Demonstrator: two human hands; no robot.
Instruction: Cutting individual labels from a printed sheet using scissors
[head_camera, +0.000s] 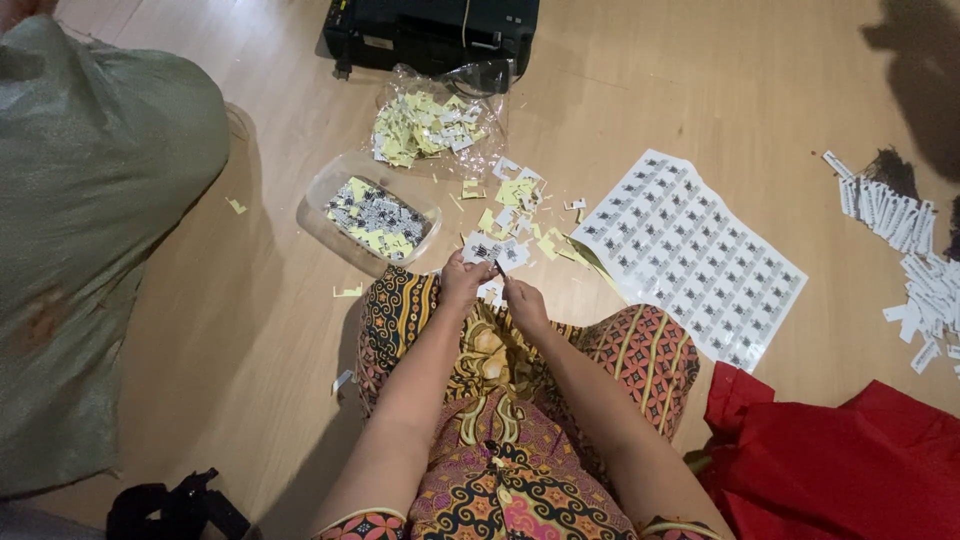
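The left hand (464, 280) pinches a small printed label piece (481, 248) just above the patterned lap. The right hand (524, 303) sits beside it, fingers curled; whether they grip anything cannot be determined (the view is too small). A clear tub (318, 200) of cut labels lies to the left. An uncut label sheet (690, 255) lies on the wooden floor (250, 330) to the right.

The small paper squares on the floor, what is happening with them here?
A person sits on the wooden floor. The left hand and right hand hold one small white printed paper square between them. Ahead lie a clear plastic tub of cut squares, a clear bag of yellowish scraps and a large uncut printed sheet.
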